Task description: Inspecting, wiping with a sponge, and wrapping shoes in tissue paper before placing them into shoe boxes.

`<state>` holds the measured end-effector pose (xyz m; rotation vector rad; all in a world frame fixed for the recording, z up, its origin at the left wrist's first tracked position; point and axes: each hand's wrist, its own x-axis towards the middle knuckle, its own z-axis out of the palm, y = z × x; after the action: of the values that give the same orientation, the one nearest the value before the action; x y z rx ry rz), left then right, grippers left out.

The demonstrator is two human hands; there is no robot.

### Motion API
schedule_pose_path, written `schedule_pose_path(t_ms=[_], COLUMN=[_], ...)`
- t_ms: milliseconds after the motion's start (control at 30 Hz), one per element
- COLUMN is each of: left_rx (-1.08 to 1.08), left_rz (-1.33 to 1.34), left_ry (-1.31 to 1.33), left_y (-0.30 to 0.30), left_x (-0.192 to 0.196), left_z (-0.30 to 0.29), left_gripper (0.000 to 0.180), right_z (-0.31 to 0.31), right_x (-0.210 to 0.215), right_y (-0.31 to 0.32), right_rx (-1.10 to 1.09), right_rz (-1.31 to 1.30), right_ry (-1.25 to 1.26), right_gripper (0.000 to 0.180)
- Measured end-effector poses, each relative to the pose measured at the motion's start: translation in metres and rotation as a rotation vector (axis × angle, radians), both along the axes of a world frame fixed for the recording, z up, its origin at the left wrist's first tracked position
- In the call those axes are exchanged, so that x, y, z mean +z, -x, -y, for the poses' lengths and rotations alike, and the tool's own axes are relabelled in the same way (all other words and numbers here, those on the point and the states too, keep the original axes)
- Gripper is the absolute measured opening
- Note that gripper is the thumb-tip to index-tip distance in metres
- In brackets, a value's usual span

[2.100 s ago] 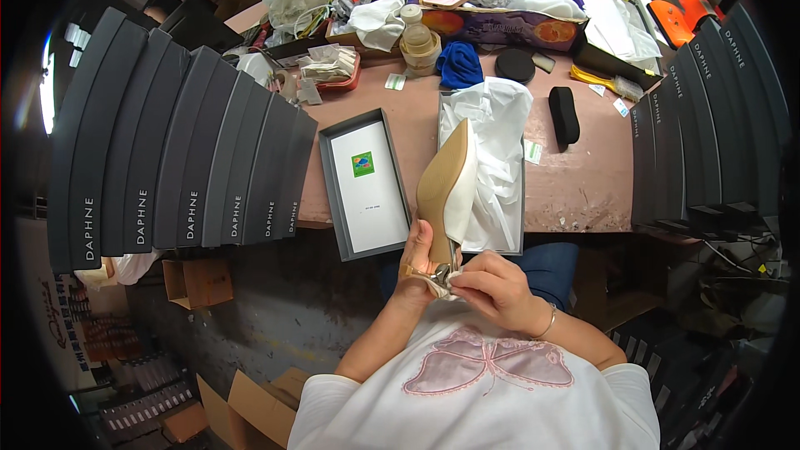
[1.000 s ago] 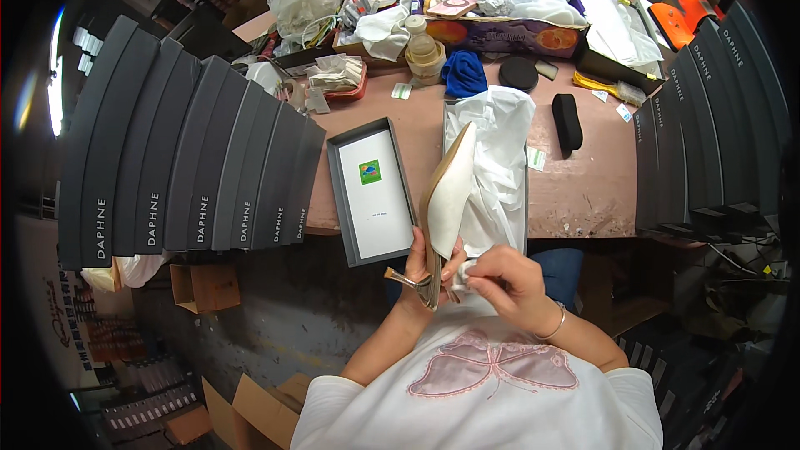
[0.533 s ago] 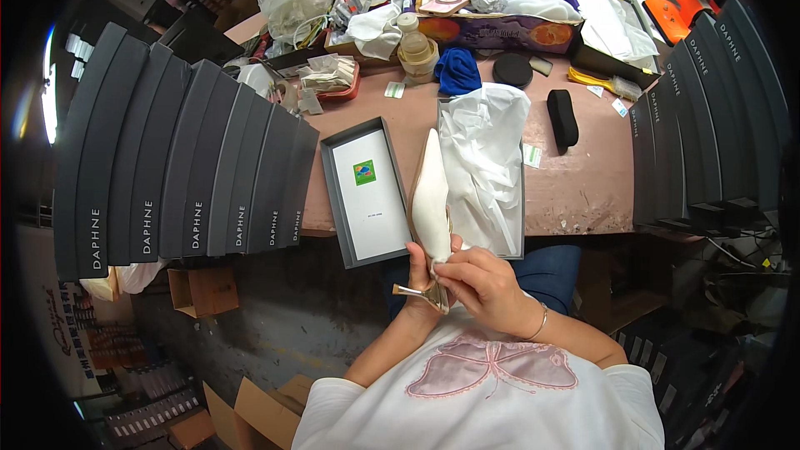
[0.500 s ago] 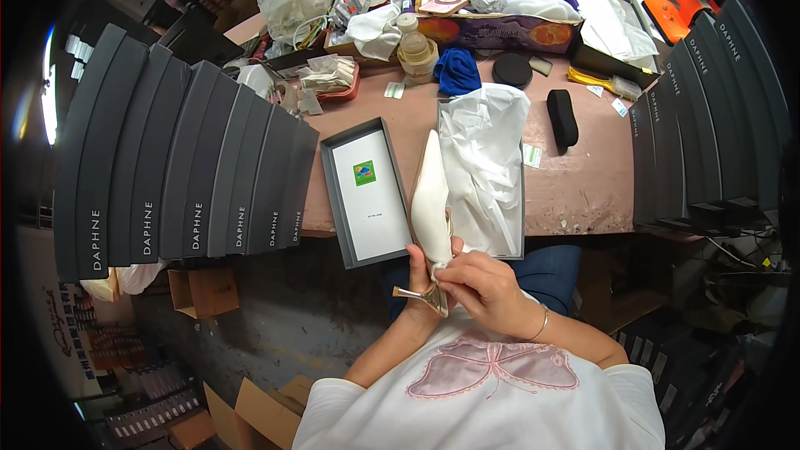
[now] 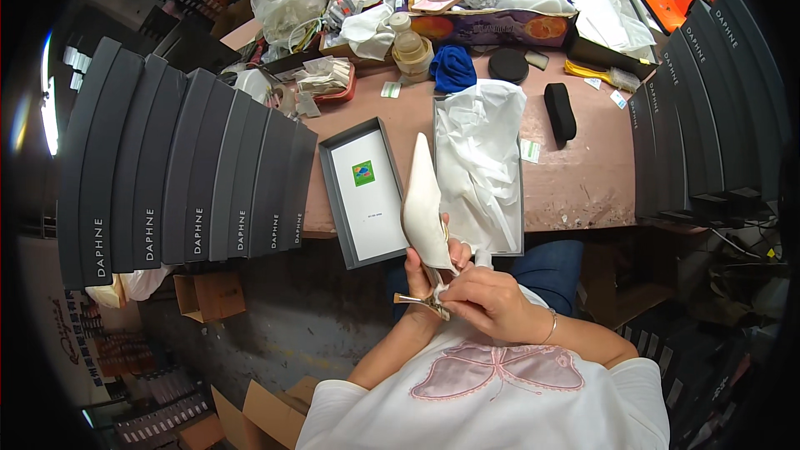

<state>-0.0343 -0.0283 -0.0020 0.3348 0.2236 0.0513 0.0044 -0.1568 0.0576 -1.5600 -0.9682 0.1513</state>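
A white pointed-toe heeled shoe (image 5: pixel 422 208) is held toe-away from me, above the gap between a dark grey box lid and a box. My left hand (image 5: pixel 419 283) is closed round its back part from the left, with the thin gold heel (image 5: pixel 407 299) sticking out to the left. My right hand (image 5: pixel 492 298) pinches a small white piece, paper or cloth, against the shoe's heel end; its exact kind is hidden by the fingers. The lid (image 5: pixel 332 192) lies with its white inside up. Crumpled white tissue paper (image 5: pixel 483 158) fills the open box (image 5: pixel 522 208).
Stacks of dark shoe boxes stand at the left (image 5: pixel 175 175) and right (image 5: pixel 708 117). Behind are a blue cloth (image 5: pixel 453 68), a bottle (image 5: pixel 411 54), a black round tin (image 5: pixel 508 66), a black oblong object (image 5: pixel 560 112), a yellow-handled brush (image 5: pixel 604 75) and a purple carton (image 5: pixel 492 31).
The shoe's toe has shifted slightly left and the shoe has tilted a little. My right fingers have moved slightly down along the heel end. Both hands keep their hold.
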Motion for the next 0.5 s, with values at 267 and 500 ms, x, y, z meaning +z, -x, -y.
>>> schedule_pose_path(t_ms=[267,500], left_rx=[-0.034,-0.082], left_rz=[0.117,0.285], left_ry=[0.059,0.265], left_y=[0.001,-0.003], left_x=[-0.007,-0.002], left_z=[-0.006,-0.006], left_gripper=[0.083,0.081], right_z=[-0.003,-0.009], right_x=[0.004,0.016], right_y=[0.001,-0.006], right_rx=[0.028,0.108], right_rz=[0.023,0.176], right_ry=[0.049,0.076], right_gripper=[0.02,0.02])
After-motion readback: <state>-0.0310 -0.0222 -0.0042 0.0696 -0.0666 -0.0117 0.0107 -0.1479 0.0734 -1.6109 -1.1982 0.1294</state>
